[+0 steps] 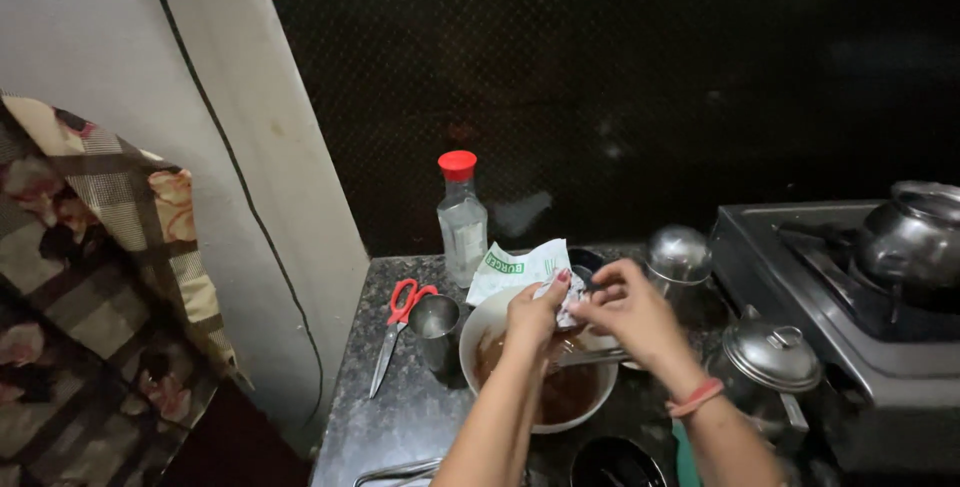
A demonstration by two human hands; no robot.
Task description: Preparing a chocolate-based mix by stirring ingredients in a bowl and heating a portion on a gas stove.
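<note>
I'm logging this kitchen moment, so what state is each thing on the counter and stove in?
Clear bottle with red cap: upright, capped.
Red-handled scissors: lying flat, blades closed.
Small steel cup: upright.
White bowl: holds brown liquid.
Small white packet: pinched over the bowl by left hand and right hand.
Steel lidded pot: lid on.
Dark metal pot: on the gas stove.
</note>
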